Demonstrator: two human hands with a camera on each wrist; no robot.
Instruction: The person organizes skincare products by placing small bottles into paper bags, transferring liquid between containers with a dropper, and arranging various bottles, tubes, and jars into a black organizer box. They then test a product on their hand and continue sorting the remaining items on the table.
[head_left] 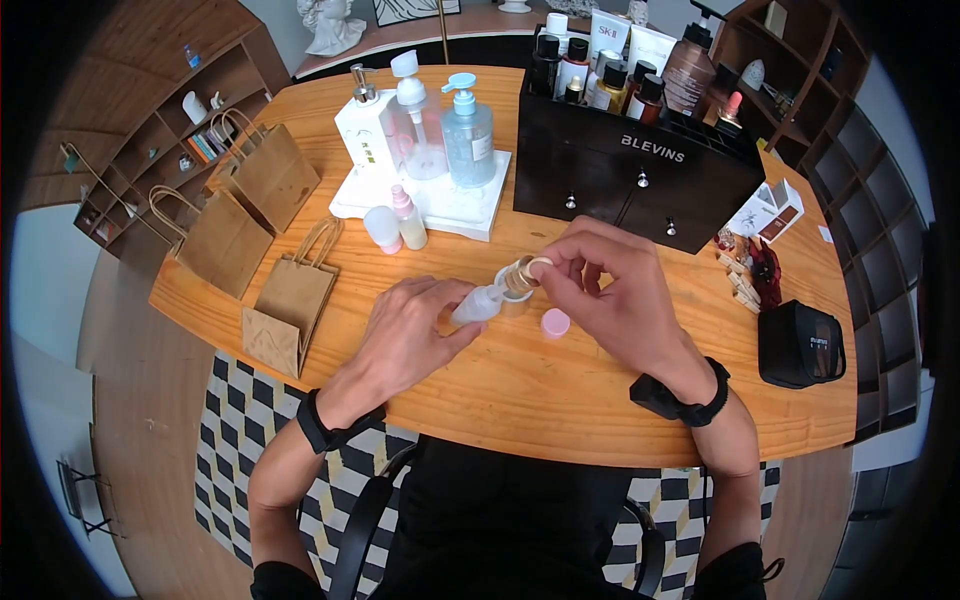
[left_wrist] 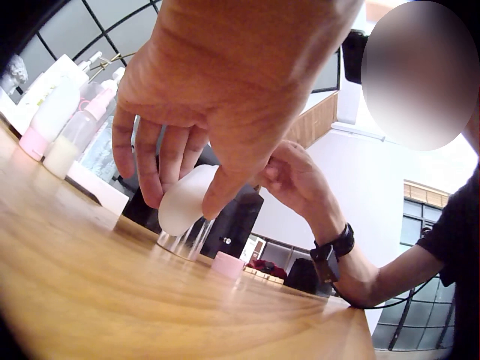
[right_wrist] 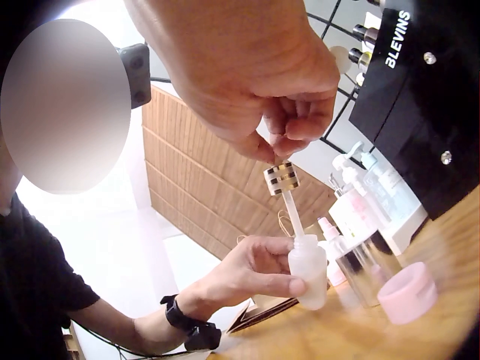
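Observation:
My left hand (head_left: 405, 325) grips a small frosted white bottle (right_wrist: 308, 271) between thumb and fingers, tilted in the head view with its mouth toward the right hand. With thumb and fingertips, my right hand (head_left: 610, 290) pinches a gold-and-white striped cap (right_wrist: 283, 178). From that cap a thin pale stem (right_wrist: 293, 216) reaches down to the bottle's mouth. A clear cylindrical container (left_wrist: 184, 244) stands on the table close behind the bottle. Beside it, under the right hand in the head view, lies a pink cap (head_left: 555, 323).
Three brown paper bags (head_left: 222, 240) stand at the left. Pump bottles (head_left: 467, 140) occupy a white tray (head_left: 470, 222), two small bottles (head_left: 408, 218) in front. A black drawer organizer (head_left: 600, 160) is at the back; a black pouch (head_left: 795, 345) sits far right.

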